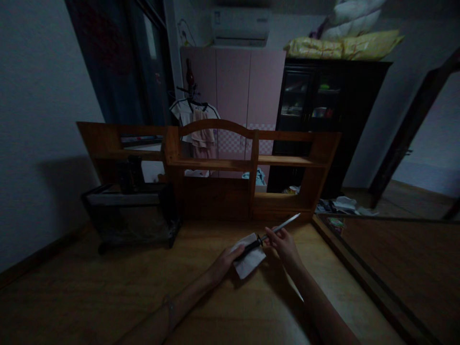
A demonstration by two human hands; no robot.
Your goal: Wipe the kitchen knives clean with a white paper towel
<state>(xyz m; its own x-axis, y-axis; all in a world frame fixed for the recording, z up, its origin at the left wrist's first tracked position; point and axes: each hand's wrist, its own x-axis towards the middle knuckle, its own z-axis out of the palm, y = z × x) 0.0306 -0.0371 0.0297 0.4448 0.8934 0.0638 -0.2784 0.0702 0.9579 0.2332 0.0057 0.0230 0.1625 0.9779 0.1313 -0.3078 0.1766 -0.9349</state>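
Note:
My left hand [225, 262] is closed on a white cloth [250, 260] and on the dark handle of a long thin knife [276, 231]. The knife's pale blade slants up to the right, above the wooden desk [201, 297]. My right hand [285, 244] pinches the blade near where it meets the handle. Both hands hover just over the desk top, in front of the wooden shelf unit [251, 163]. The room is dim, so fine detail on the blade is hard to see.
A dark metal rack [132, 211] stands on the desk's left. Behind the shelf are a pink wardrobe [233, 86], hanging clothes [201, 134] and a black glass-door cabinet [316, 105]. A dark wooden surface [395, 268] lies to the right.

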